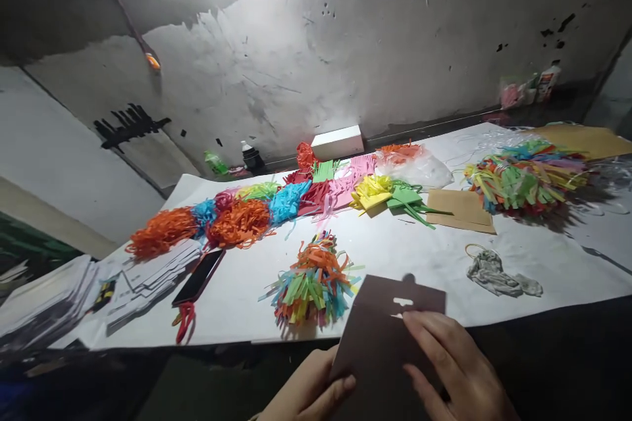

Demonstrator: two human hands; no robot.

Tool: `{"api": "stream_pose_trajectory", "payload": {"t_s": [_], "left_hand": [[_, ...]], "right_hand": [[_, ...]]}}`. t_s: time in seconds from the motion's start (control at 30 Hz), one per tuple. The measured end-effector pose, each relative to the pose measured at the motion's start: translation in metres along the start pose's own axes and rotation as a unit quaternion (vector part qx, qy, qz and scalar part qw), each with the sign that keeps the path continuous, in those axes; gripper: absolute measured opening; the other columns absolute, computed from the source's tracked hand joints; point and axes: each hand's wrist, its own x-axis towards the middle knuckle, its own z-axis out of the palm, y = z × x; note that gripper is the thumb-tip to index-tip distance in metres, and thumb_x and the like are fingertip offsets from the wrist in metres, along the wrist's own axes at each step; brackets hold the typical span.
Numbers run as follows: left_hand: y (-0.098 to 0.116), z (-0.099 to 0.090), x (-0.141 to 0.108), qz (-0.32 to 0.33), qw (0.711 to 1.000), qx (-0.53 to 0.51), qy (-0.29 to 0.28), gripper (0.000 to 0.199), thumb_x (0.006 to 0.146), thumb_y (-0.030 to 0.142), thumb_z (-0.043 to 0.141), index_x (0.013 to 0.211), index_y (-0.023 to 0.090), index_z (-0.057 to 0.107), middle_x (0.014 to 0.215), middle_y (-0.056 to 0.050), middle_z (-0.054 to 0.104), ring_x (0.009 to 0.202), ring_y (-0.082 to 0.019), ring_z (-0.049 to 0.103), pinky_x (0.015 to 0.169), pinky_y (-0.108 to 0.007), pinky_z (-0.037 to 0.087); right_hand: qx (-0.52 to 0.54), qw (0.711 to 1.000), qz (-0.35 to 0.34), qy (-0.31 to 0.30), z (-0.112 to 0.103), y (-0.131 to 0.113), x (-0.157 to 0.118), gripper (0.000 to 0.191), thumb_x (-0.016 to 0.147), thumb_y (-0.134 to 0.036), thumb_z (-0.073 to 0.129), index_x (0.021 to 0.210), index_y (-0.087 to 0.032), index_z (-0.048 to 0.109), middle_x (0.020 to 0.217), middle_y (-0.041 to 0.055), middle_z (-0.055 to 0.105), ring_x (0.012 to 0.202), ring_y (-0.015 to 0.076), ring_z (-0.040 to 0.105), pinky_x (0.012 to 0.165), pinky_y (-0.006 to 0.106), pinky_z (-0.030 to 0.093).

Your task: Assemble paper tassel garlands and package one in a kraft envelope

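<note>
Far left: stacked white paper sheets point(153, 281), then a black phone with a red cord point(199, 278), presumably parked clear of the hands. Centre: multicoloured paper-strip bundle point(313, 286), heaped on the white-covered table point(237, 302). Left hand point(311, 388): clamped on the left edge of a flat dark grey-brown card point(378, 348), likely steadying it before the body. Right hand point(459, 368): thumb and fingers apart, fingertips on the card's upper face. Right: crumpled grey cloth point(498, 274), apparently set aside.
</note>
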Motion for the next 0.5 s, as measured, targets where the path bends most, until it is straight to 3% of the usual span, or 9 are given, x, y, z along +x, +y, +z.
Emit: {"api": "stream_pose_trajectory", "payload": {"t_s": [0.07,0.13,0.17,0.27,0.33,0.37,0.43,0.5], "left_hand": [[0.01,0.003,0.011,0.038,0.998,0.01,-0.051,0.037,0.097,0.047,0.052,0.108,0.022,0.077,0.101,-0.008,0.077,0.096,-0.027,0.07,0.089,-0.034,0.056],[0.02,0.005,0.02,0.07,0.992,0.03,-0.1,0.03,0.097,0.039,0.052,0.105,0.024,0.077,0.095,-0.005,0.078,0.09,-0.024,0.071,0.084,-0.029,0.056],[0.024,0.006,0.024,0.08,0.989,0.047,-0.116,0.026,0.096,0.034,0.055,0.103,0.025,0.078,0.089,-0.003,0.078,0.082,-0.022,0.071,0.077,-0.026,0.056],[0.025,0.008,0.034,0.096,0.976,0.131,-0.143,0.02,0.091,0.02,0.062,0.101,0.029,0.077,0.073,0.005,0.075,0.06,-0.014,0.067,0.057,-0.016,0.051],[0.014,0.011,0.039,0.116,0.966,0.179,-0.147,0.028,0.089,0.016,0.065,0.11,0.031,0.074,0.074,0.006,0.075,0.058,-0.013,0.067,0.057,-0.015,0.051],[0.005,0.014,0.041,0.138,0.965,0.192,-0.117,0.032,0.09,0.018,0.065,0.119,0.032,0.07,0.078,0.005,0.077,0.061,-0.013,0.069,0.061,-0.015,0.053],[-0.015,0.022,0.043,0.207,0.95,0.231,0.001,0.048,0.093,0.025,0.064,0.14,0.03,0.054,0.096,-0.001,0.079,0.077,-0.016,0.075,0.073,-0.019,0.058],[-0.034,0.033,0.04,0.275,0.9,0.317,0.115,0.071,0.093,0.036,0.064,0.155,0.023,0.032,0.121,-0.013,0.073,0.104,-0.024,0.073,0.089,-0.03,0.058]], "right_hand": [[0.062,0.996,0.069,0.003,-0.007,0.001,0.003,0.031,0.087,-0.019,0.064,0.118,-0.019,0.066,0.099,0.0056,0.077,0.086,0.018,0.075,0.077,0.02,0.061],[0.141,0.972,0.162,-0.092,-0.02,0.003,0.015,0.028,0.08,-0.026,0.074,0.108,-0.024,0.071,0.092,0.0019,0.078,0.074,0.0168,0.074,0.06,0.016,0.058],[0.179,0.946,0.208,-0.172,-0.028,0.004,0.025,0.029,0.075,-0.026,0.079,0.104,-0.025,0.073,0.091,0.0002,0.078,0.074,0.017,0.074,0.056,0.015,0.057],[0.253,0.811,0.272,-0.451,-0.044,0.01,0.057,0.034,0.07,-0.016,0.08,0.1,-0.03,0.078,0.098,-0.003,0.078,0.091,0.0205,0.073,0.074,0.019,0.056],[0.259,0.751,0.274,-0.542,-0.044,0.017,0.068,0.026,0.078,-0.02,0.072,0.101,-0.032,0.079,0.101,-0.0024,0.078,0.095,0.0225,0.072,0.084,0.026,0.054],[0.26,0.736,0.278,-0.559,-0.042,0.021,0.068,0.022,0.083,-0.025,0.067,0.1,-0.032,0.079,0.102,-0.0018,0.078,0.095,0.0233,0.071,0.086,0.029,0.053],[0.279,0.716,0.315,-0.558,-0.036,0.03,0.06,0.025,0.089,-0.038,0.059,0.103,-0.033,0.079,0.104,-0.001,0.078,0.098,0.025,0.07,0.088,0.032,0.052],[0.3,0.711,0.379,-0.511,-0.03,0.039,0.044,0.028,0.088,-0.048,0.059,0.102,-0.035,0.079,0.103,-0.0012,0.078,0.1,0.0254,0.07,0.087,0.032,0.053]]}}
